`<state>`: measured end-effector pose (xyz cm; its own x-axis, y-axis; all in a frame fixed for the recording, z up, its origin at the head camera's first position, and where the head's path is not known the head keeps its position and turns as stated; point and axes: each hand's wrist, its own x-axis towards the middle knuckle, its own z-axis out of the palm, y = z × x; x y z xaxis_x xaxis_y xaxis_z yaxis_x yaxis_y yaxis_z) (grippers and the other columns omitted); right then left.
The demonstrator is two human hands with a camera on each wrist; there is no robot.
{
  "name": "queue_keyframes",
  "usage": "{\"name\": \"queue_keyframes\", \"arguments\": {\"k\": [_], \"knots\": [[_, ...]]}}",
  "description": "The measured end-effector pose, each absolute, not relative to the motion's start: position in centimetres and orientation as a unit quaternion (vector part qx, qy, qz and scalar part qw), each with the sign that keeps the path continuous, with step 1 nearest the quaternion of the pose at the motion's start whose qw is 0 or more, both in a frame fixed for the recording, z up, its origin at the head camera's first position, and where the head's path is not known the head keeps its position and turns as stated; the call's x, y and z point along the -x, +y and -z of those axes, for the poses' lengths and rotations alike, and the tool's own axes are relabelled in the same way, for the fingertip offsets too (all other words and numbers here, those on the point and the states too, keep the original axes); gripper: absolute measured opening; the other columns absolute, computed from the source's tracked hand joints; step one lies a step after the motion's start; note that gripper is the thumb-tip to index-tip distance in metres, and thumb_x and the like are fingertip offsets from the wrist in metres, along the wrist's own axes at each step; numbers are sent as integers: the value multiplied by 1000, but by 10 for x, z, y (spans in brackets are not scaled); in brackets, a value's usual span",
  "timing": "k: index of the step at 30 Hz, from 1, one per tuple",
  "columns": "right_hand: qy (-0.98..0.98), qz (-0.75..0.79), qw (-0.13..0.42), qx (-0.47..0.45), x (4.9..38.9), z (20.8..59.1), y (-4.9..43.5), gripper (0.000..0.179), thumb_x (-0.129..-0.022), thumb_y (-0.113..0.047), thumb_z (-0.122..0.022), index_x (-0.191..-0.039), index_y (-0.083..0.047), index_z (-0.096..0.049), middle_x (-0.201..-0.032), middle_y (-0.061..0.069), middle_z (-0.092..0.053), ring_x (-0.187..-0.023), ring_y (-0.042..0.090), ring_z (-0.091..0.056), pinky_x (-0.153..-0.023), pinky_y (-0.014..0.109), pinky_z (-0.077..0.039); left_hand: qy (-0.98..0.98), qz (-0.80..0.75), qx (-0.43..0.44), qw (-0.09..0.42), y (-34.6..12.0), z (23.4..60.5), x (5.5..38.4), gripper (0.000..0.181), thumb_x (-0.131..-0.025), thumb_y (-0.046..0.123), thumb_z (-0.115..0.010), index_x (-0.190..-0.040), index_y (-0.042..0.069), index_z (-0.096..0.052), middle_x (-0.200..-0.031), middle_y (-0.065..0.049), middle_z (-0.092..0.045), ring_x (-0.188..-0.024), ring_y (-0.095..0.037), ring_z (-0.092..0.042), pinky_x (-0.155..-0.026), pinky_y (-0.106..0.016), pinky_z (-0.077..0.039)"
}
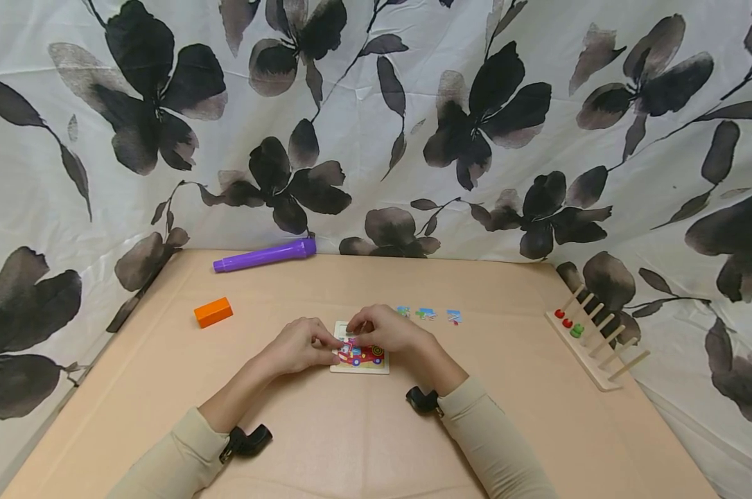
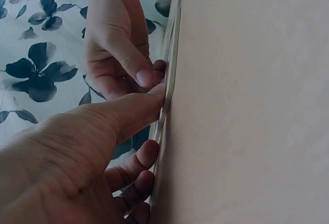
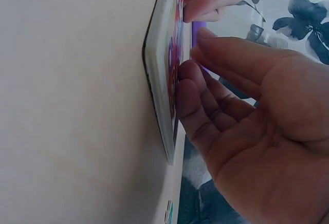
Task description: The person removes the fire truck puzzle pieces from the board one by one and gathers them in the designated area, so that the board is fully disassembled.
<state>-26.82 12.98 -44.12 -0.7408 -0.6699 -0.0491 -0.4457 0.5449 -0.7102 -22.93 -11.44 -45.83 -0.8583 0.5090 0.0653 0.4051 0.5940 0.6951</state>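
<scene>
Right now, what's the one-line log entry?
left hand: touching red-vehicle jigsaw puzzle | right hand: over puzzle | visible loose pieces: three, right of puzzle

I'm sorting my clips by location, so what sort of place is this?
Probably an indoor play or activity table: there's a tan tabletop, a picture puzzle and a wooden peg stand, with floral cloth hanging behind. The room beyond is hidden.

the puzzle board (image 1: 360, 369) is pale with red print, the block (image 1: 213, 312) orange, the tube (image 1: 265, 255) purple, the backdrop (image 1: 376, 149) black-flowered white.
</scene>
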Motion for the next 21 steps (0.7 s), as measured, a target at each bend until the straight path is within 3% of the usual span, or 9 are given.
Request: {"name": "queue_keyframes", "arguments": {"k": [9, 16, 21], "knots": [[868, 327, 150, 343, 270, 449, 126, 18, -95, -9, -75, -111, -4, -78, -104, 4, -70, -89, 11, -60, -80, 23, -52, 890, -367, -264, 60, -114, 459, 230, 24, -81, 28, -90, -104, 21, -85, -93, 6, -72, -85, -15, -57, -74, -30, -43], [873, 315, 148, 341, 268, 448, 123, 17, -93, -7, -77, -110, -5, -78, -100, 4, -69, -87, 11, -59, -78, 22, -51, 898, -358, -248, 57, -114, 462, 232, 17, -80, 31, -91, -83, 24, -76, -88, 9, -71, -88, -16, -55, -84, -36, -40], [874, 314, 149, 341, 267, 448, 123, 18, -92, -7, -79, -110, -5, -78, -99, 3, -68, -87, 11, -58, -78, 22, -50, 900, -358, -244, 56, -114, 462, 232, 23, -78, 32, -92, -88, 21, -74, -87, 6, -68, -86, -15, -56, -83, -35, -41]]}}
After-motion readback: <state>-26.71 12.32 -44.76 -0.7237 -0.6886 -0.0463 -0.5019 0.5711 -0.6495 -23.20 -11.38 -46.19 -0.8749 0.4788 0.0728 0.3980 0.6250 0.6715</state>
